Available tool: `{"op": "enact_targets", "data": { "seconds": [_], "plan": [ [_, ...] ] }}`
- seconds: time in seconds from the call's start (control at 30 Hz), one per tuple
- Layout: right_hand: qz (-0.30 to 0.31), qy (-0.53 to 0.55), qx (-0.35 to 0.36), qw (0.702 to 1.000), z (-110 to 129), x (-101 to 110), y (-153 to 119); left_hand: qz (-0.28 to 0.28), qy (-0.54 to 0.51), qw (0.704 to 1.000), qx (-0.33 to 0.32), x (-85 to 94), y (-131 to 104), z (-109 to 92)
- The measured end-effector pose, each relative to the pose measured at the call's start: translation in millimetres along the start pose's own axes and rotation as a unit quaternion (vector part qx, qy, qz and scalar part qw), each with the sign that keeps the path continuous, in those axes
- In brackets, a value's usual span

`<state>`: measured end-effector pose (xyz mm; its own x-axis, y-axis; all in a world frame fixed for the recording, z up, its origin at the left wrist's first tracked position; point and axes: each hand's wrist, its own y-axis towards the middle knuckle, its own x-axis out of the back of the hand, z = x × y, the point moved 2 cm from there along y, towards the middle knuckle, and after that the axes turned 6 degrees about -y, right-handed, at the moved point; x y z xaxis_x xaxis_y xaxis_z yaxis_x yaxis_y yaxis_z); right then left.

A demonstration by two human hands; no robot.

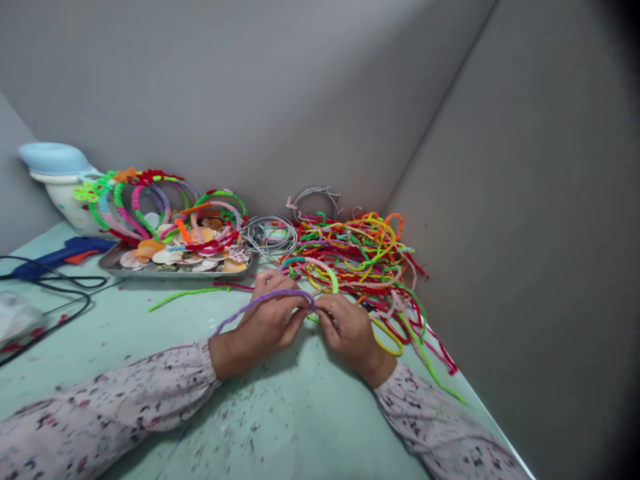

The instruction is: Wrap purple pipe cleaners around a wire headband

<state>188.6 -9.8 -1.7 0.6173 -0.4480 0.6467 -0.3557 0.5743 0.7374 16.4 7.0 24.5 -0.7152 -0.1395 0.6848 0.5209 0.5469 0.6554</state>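
Note:
A purple pipe cleaner (253,305) arches over the back of my left hand (273,317), and its end is pinched between both hands. My left fingers are closed on it near the tip. Opposite them, the thumb and forefinger of my right hand (345,327) pinch at the same spot. From between the hands a curved band (320,265), wrapped in teal, pink and bright green fuzzy pipe cleaner, bends up and away. How the purple piece meets the band is hidden by my fingers.
Behind my right hand lies a tangled heap of coloured pipe cleaners (360,247). A metal tray (175,273) holds shells and several fuzzy hoops. Coiled wire (273,237), a blue glue gun (65,257) with a black cord, and a blue-lidded container (63,180) stand on the pale green table (280,427).

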Motion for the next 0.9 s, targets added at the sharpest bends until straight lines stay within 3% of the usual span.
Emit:
{"op": "enact_targets", "data": {
  "seconds": [0.2,0.47,0.9],
  "plan": [
    [0.003,-0.001,0.01,1.0,-0.7,-1.0,-0.8,-0.004,-0.053,0.998,0.028,-2.0,-0.3,2.8],
    [0.005,0.012,-0.013,1.0,-2.1,-0.8,-1.9,0.006,-0.022,1.0,0.017,-2.7,2.0,3.7],
    [0.012,-0.005,0.009,1.0,-0.1,-1.8,-1.7,0.016,-0.028,0.999,0.037,-4.7,1.5,6.0]
  ]
}}
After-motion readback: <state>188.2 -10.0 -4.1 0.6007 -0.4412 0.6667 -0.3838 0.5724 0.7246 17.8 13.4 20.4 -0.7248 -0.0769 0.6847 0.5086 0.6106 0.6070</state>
